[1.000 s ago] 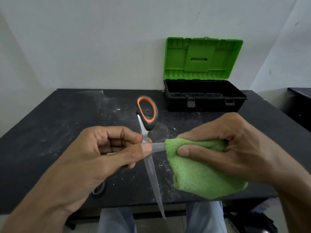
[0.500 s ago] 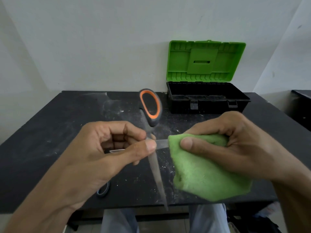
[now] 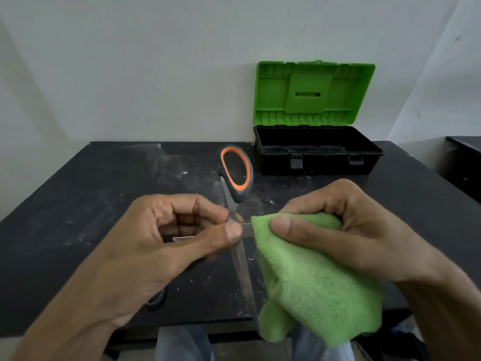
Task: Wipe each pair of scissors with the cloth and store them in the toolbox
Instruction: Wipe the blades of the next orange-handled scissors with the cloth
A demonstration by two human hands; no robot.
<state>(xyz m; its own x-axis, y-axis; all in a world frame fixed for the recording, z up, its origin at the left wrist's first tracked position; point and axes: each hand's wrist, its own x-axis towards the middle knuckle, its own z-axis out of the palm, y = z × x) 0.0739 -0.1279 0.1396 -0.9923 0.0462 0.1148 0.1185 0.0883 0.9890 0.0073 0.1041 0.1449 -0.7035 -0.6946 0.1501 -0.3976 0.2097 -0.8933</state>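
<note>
Scissors [image 3: 239, 194]: 1 pair, blades spread wide, held in the air above the middle of the surface [image 3: 78, 204]. Left hand [image 3: 166, 246] is clamped on them at the pivot, thumb on top and fingers curled beneath. Orange-lined handle [image 3: 229, 175] stands up and away from the person. The other handle [image 3: 156, 299] shows only as a dark sliver under the left wrist. Long blade [image 3: 240, 269] slants down toward the person, its tip past the near edge of the surface. The second blade runs right from the pivot and goes into the cloth [image 3: 312, 282].

Cloth: green, fluffy, folded. Right hand [image 3: 346, 230] pinches it, thumb on the near face and fingers curled over the top fold, closed around the covered blade. The loose part hangs below the near edge. The 2 hands sit just beside each other, thumbs almost touching.

Toolbox [image 3: 325, 166]: black, at the far right of the surface against the wall [image 3: 130, 74], well apart from the hands. Green lid [image 3: 315, 92] stands open and upright. 2 latches hang on the front wall. What the inside holds: cannot tell.

Surface: black, with white dust and scuffs. Open stretches lie left of the hands and between hands and toolbox. Legs [image 3: 182, 345] in pale trousers show under the near edge.
</note>
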